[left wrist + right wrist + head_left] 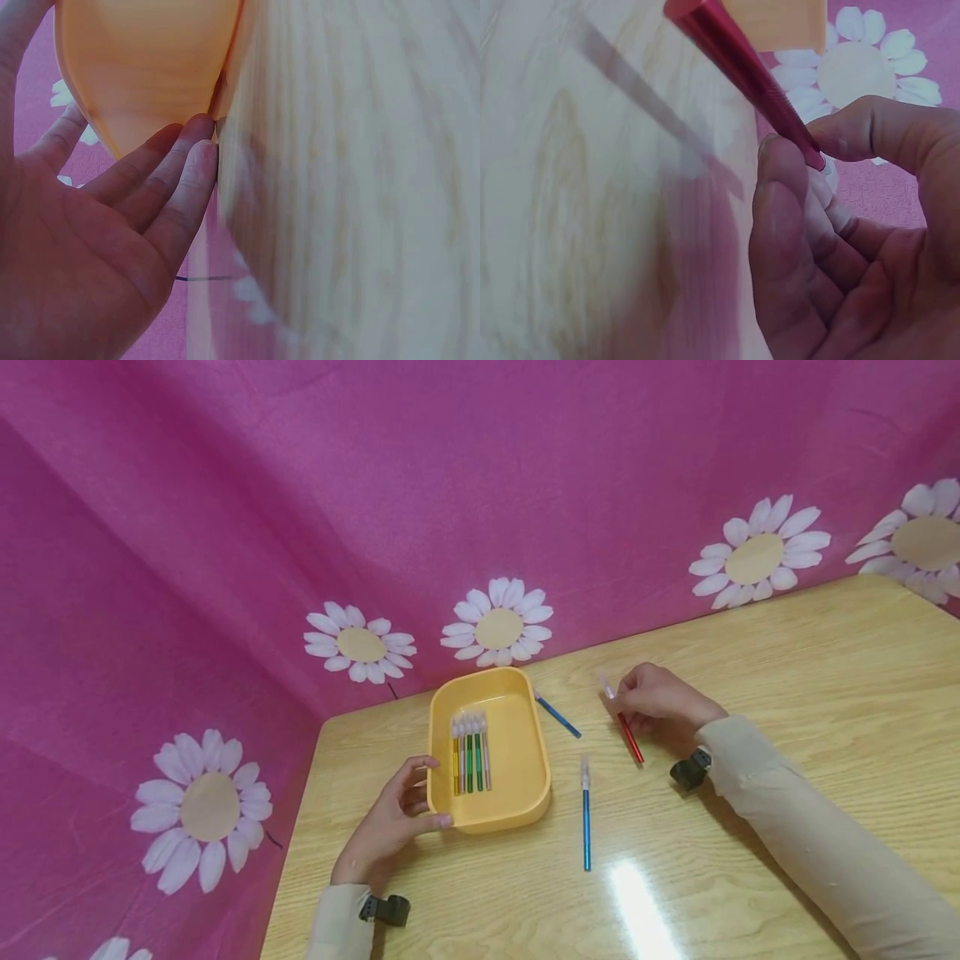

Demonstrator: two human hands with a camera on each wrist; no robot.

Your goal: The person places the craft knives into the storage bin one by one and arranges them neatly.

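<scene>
A yellow tray [491,822] stands on the table, with several capped craft knives [470,760] lying side by side in its left half. My left hand [386,822] rests at the tray's left side, thumb and index finger at its rim. In the left wrist view, the other fingers [161,180] extend against the outer wall. My right hand [660,697] pinches a red craft knife [630,739] near its clear cap, between thumb and fingers. The right wrist view has its shiny handle [731,56] tilted over the table.
One blue craft knife [558,716] lies close to the tray's right wall. Another blue craft knife [587,827] with a clear cap lies nearer the front. A pink cloth with white flowers [600,527] hangs behind the wooden table [810,693].
</scene>
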